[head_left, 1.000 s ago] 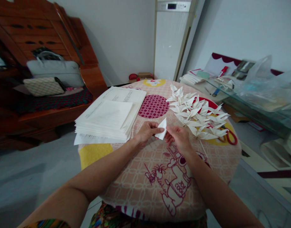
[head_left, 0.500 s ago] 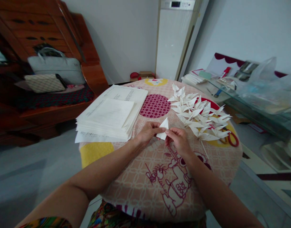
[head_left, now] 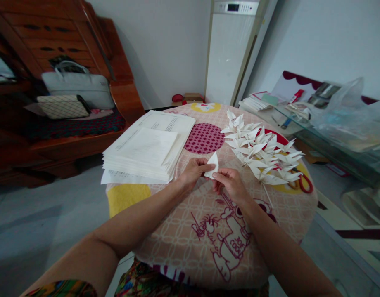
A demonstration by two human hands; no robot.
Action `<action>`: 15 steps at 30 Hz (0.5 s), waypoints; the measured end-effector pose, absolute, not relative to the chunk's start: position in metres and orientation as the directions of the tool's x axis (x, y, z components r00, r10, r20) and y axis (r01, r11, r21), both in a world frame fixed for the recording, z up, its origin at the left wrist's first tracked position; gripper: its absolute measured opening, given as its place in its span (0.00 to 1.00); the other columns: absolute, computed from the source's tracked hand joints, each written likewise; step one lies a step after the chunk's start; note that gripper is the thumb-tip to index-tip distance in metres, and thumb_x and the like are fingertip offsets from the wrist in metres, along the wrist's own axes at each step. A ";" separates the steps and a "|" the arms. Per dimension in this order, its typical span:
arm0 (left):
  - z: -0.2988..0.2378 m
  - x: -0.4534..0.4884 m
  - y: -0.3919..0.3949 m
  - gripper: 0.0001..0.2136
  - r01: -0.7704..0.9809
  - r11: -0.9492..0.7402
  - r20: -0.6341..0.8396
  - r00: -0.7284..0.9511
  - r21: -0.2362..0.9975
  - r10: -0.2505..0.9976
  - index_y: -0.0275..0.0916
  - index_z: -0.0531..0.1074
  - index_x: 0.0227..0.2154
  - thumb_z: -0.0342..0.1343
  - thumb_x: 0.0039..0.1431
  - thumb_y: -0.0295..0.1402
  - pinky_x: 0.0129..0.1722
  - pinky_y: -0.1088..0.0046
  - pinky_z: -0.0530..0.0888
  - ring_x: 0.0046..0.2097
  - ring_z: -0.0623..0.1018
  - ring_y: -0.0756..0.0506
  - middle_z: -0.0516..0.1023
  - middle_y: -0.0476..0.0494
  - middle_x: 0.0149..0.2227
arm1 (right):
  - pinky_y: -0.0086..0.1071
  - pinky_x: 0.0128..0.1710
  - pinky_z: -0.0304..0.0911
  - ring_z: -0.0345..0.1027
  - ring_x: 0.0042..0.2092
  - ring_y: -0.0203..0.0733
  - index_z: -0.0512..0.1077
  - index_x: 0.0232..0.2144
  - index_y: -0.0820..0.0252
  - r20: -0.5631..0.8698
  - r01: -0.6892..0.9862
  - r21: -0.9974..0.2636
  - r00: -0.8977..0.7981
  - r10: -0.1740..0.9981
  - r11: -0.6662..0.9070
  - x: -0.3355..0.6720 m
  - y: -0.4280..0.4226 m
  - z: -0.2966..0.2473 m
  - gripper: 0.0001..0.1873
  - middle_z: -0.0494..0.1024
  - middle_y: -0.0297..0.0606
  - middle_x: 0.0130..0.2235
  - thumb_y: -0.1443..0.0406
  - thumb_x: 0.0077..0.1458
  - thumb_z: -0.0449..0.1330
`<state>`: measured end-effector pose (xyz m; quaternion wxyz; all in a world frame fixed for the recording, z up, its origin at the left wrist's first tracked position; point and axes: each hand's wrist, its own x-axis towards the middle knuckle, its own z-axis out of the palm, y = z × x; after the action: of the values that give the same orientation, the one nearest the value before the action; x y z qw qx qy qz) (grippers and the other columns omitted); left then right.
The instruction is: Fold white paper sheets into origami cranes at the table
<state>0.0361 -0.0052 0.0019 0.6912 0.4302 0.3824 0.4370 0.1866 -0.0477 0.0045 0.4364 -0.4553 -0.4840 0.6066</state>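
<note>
Left hand (head_left: 194, 171) and right hand (head_left: 229, 182) both pinch a folded white paper (head_left: 213, 160) over the desk (head_left: 165, 247), apparently mid-fold; continuing likely calls for aligned edges.

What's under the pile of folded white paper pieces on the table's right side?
Red and yellow areas of the tablecloth show around the folded pieces, and a red scissor handle pokes out. Any blades and the tablecloth directly beneath are covered.
</note>
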 end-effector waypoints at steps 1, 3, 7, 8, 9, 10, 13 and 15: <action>0.001 0.036 -0.005 0.18 -0.278 0.261 -0.163 0.331 0.924 0.930 0.33 0.71 0.20 0.73 0.38 0.39 0.19 0.79 0.63 0.19 0.69 0.55 0.73 0.50 0.19 | 0.24 0.12 0.57 0.64 0.15 0.33 0.70 0.18 0.59 -0.128 -0.100 -0.984 -0.194 0.973 -0.149 0.186 -0.048 0.004 0.18 0.73 0.31 0.16 0.52 0.44 0.67; -0.001 0.037 -0.004 0.18 -0.280 0.286 -0.184 0.340 0.916 0.922 0.33 0.71 0.19 0.73 0.38 0.39 0.19 0.79 0.64 0.19 0.69 0.55 0.74 0.49 0.20 | 0.23 0.10 0.53 0.61 0.14 0.32 0.70 0.18 0.59 -0.123 -0.130 -0.981 -0.164 0.979 -0.145 0.186 -0.048 0.002 0.18 0.71 0.29 0.14 0.53 0.43 0.67; -0.001 0.038 -0.004 0.18 -0.282 0.285 -0.182 0.341 0.916 0.922 0.33 0.71 0.18 0.73 0.38 0.39 0.18 0.79 0.61 0.18 0.68 0.56 0.72 0.50 0.18 | 0.23 0.11 0.55 0.63 0.15 0.33 0.72 0.20 0.60 -0.141 -0.160 -0.972 -0.199 0.970 -0.175 0.185 -0.048 -0.001 0.17 0.72 0.31 0.16 0.53 0.45 0.66; -0.001 0.038 -0.004 0.18 -0.280 0.277 -0.176 0.339 0.919 0.924 0.33 0.71 0.18 0.73 0.37 0.39 0.18 0.79 0.61 0.18 0.67 0.56 0.72 0.50 0.17 | 0.24 0.12 0.57 0.64 0.15 0.33 0.72 0.20 0.60 -0.147 -0.151 -0.972 -0.215 0.966 -0.181 0.185 -0.048 -0.001 0.17 0.73 0.32 0.16 0.53 0.46 0.66; 0.000 0.037 -0.004 0.18 -0.278 0.272 -0.171 0.338 0.921 0.925 0.33 0.71 0.18 0.73 0.37 0.40 0.18 0.79 0.61 0.18 0.68 0.55 0.72 0.50 0.17 | 0.24 0.12 0.58 0.65 0.15 0.33 0.72 0.20 0.60 -0.147 -0.140 -0.974 -0.220 0.964 -0.180 0.186 -0.048 -0.001 0.17 0.74 0.32 0.17 0.53 0.46 0.66; 0.000 0.037 -0.004 0.19 -0.275 0.270 -0.169 0.341 0.923 0.925 0.33 0.71 0.18 0.74 0.37 0.41 0.19 0.78 0.62 0.19 0.68 0.55 0.72 0.50 0.17 | 0.24 0.12 0.57 0.64 0.15 0.33 0.72 0.20 0.60 -0.143 -0.130 -0.976 -0.214 0.966 -0.173 0.186 -0.047 -0.001 0.17 0.73 0.32 0.16 0.53 0.46 0.66; -0.001 0.037 -0.004 0.20 -0.278 0.273 -0.167 0.352 0.921 0.921 0.32 0.72 0.20 0.74 0.37 0.44 0.22 0.77 0.65 0.20 0.70 0.54 0.73 0.49 0.19 | 0.23 0.11 0.54 0.60 0.13 0.31 0.72 0.19 0.60 -0.123 -0.114 -0.983 -0.174 0.977 -0.144 0.187 -0.046 0.000 0.17 0.71 0.30 0.15 0.53 0.45 0.66; -0.002 0.036 -0.003 0.21 -0.281 0.270 -0.165 0.346 0.921 0.924 0.32 0.73 0.21 0.73 0.39 0.46 0.23 0.77 0.65 0.21 0.70 0.54 0.73 0.48 0.20 | 0.23 0.11 0.54 0.60 0.14 0.31 0.71 0.18 0.59 -0.127 -0.104 -0.984 -0.162 0.979 -0.145 0.187 -0.045 -0.001 0.17 0.72 0.30 0.15 0.53 0.44 0.66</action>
<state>0.0361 -0.0033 -0.0025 0.7017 0.4250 0.3778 0.4292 0.1868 -0.0447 -0.0009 0.4522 -0.4630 -0.4723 0.5984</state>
